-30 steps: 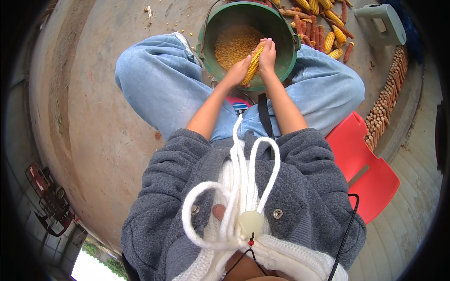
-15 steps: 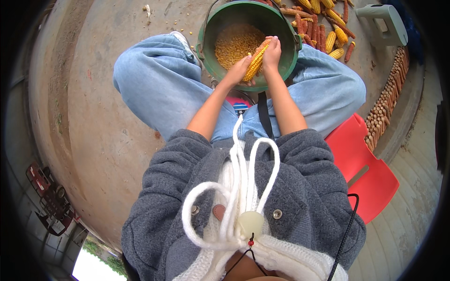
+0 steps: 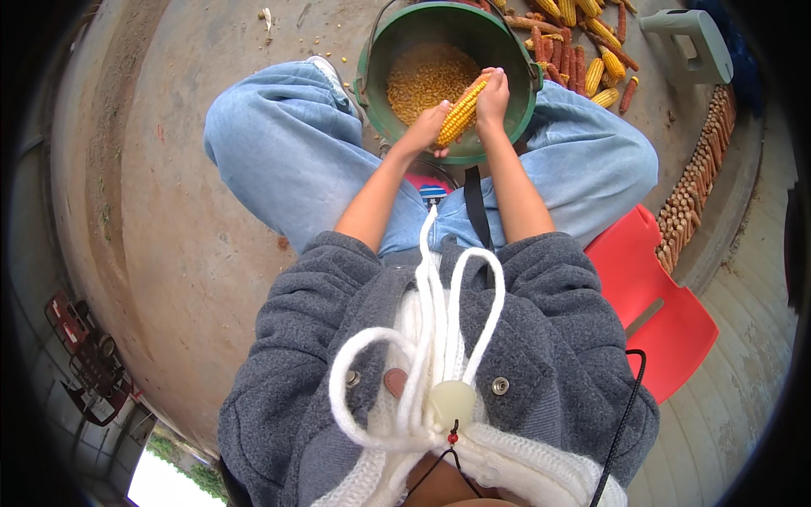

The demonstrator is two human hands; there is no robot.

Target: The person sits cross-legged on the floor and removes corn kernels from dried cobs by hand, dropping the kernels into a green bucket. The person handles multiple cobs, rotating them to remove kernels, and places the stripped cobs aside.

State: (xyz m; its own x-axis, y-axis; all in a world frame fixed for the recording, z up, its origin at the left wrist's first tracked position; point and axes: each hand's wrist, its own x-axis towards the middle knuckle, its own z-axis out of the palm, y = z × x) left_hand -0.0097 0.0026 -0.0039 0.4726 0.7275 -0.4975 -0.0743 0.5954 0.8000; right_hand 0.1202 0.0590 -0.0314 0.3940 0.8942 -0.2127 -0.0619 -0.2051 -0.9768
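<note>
Between my two hands, over the near right part of a green bucket (image 3: 384, 114), is a yellow corn cob (image 3: 460, 115), tilted with its far end to the right. My left hand (image 3: 429, 128) is closed round its near end. At its far end, my right hand (image 3: 492, 97) is wrapped along the right side. Loose corn kernels (image 3: 425, 83) cover part of the bucket's bottom. The cob's underside and some of my fingertips are hidden.
Yellow and reddish-brown corn cobs (image 3: 583, 55) lie piled beyond the bucket to the right. Nearby is a grey-green plastic stool (image 3: 688, 46). A red plastic chair (image 3: 646, 313) is by my right side, and stacked cobs (image 3: 698, 182) line the floor's right edge.
The corn cob has turned between my hands, now showing yellow kernels where a reddish bare patch showed at its far end. My hands have shifted only slightly.
</note>
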